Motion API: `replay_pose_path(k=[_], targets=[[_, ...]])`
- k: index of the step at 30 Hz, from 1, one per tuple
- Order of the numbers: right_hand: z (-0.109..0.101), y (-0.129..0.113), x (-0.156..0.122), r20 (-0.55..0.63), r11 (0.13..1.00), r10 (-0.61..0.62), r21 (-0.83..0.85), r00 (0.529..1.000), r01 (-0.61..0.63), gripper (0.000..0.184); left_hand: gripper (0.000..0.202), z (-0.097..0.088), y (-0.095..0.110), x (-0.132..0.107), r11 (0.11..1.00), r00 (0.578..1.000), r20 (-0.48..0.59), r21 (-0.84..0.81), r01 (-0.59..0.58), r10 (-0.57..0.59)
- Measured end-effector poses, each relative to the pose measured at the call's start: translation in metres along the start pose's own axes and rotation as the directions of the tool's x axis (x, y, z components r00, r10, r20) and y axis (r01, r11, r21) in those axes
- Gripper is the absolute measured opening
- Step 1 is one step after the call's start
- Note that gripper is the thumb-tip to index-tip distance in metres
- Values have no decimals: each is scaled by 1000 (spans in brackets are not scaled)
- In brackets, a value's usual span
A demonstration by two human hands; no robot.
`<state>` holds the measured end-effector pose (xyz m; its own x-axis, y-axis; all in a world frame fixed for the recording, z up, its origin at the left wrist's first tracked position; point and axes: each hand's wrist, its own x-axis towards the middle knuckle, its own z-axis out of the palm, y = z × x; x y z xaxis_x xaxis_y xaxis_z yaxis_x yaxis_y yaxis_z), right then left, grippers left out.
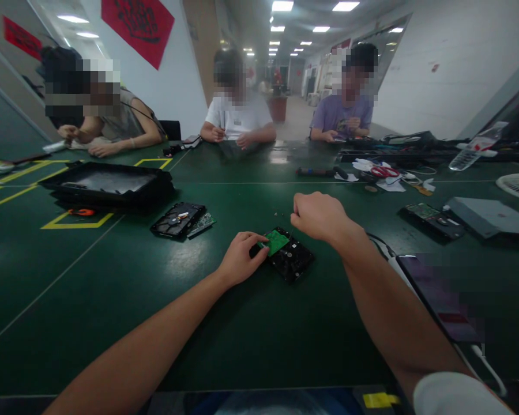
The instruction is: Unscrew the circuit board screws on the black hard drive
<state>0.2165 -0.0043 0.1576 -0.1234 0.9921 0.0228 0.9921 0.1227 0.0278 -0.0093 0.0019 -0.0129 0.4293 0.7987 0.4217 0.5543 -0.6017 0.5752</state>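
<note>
A hard drive (292, 257) with a green circuit board (278, 242) lies flat on the green table in front of me. My left hand (244, 256) grips its left edge, thumb and fingers resting at the board. Above the drive's far right side, my right hand (318, 214) is closed in a fist around a screwdriver, whose handle is hidden. Only a thin shaft shows below the fist, pointing down at the drive. A few tiny screws (278, 214) lie just beyond the drive.
Left of the drive sit another hard drive (177, 219) with a loose circuit board (202, 225) and a black tray (108, 184). To the right are a phone (436, 297) with cables, a third drive (431, 222) and a grey box (491, 217). Several people sit across the table.
</note>
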Motion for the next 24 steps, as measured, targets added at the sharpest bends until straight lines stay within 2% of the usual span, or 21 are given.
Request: replay_pose_path(k=[6,13,16,24], targets=[[0,2,-2,-13,999,-31,-12,999,31,26,23,0,2,0,1000,1000,11,-8,-14,15],[0,7,0,-11,970,-237,56,972,237,19,24,0,0,-1,1000,1000,15,-3,-13,13],[2,9,4,-18,956,-283,67,959,284,15,24,1,0,0,1000,1000,18,-4,-15,16],[8,10,8,-47,965,-252,68,967,255,6,24,2,-1,0,1000,1000,16,-3,-11,11]])
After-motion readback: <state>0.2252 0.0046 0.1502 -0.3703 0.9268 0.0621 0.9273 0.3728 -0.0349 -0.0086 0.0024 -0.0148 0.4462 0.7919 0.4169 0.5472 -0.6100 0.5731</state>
